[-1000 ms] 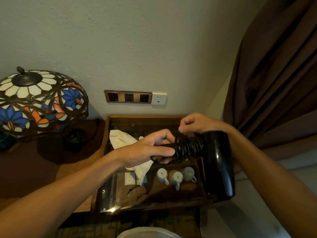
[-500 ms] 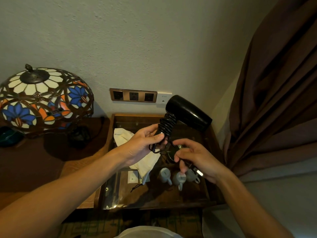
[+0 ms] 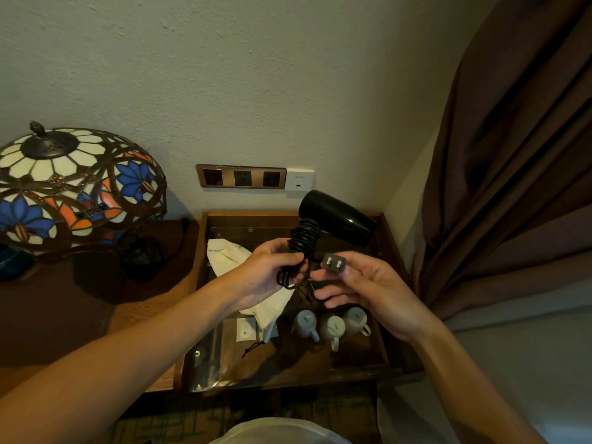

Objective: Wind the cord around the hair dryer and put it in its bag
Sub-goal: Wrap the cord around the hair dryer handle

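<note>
A black hair dryer (image 3: 336, 217) is held upright above the wooden tray, its barrel pointing right. Black cord (image 3: 304, 235) is coiled tightly around its handle. My left hand (image 3: 266, 274) grips the bottom of the handle and the loose cord loops there. My right hand (image 3: 368, 290) pinches the grey two-pin plug (image 3: 333, 263) just right of the handle, prongs facing me. A cream cloth bag (image 3: 230, 261) with a dark drawstring lies in the tray under my left hand, partly hidden.
The glass-topped wooden tray (image 3: 381, 334) holds three small grey cups (image 3: 330, 326) near its front right. A stained-glass lamp (image 3: 73, 187) stands on the wooden table at left. Wall sockets (image 3: 242, 177) sit above the tray. A brown curtain (image 3: 512, 155) hangs at right.
The dryer swung from lying sideways to upright. My right hand left the top of the handle, dropped below it and now holds the plug up beside the handle.
</note>
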